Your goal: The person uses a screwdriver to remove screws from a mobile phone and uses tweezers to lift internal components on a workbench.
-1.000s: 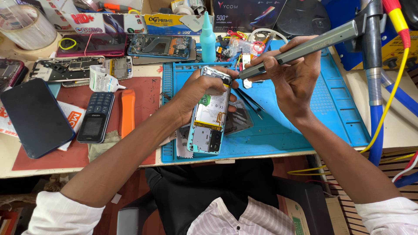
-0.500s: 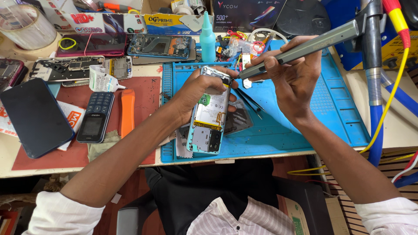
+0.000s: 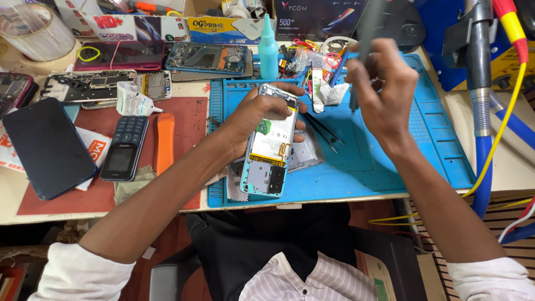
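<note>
My left hand [image 3: 251,120] grips an opened smartphone [image 3: 273,145] with its back cover off. The battery and circuit boards show, and the phone lies lengthwise on a blue work mat [image 3: 390,161]. My right hand [image 3: 384,92] is to the phone's right and above the mat. It is closed around a grey pen-like tool [image 3: 368,33], which is blurred and points up and away from the phone. Black tweezers [image 3: 320,131] rest on the mat between the two hands.
On a red mat to the left are a dark keypad phone [image 3: 123,147], an orange pry tool [image 3: 164,142] and a black smartphone [image 3: 47,147]. At the back stand a teal bottle [image 3: 268,47], phone parts and boxes. At the right is a tool holder [image 3: 479,56] with a yellow cable.
My right hand has lifted the grey tool off the phone's top end and swung it upright. My left hand still holds the phone in the same place.
</note>
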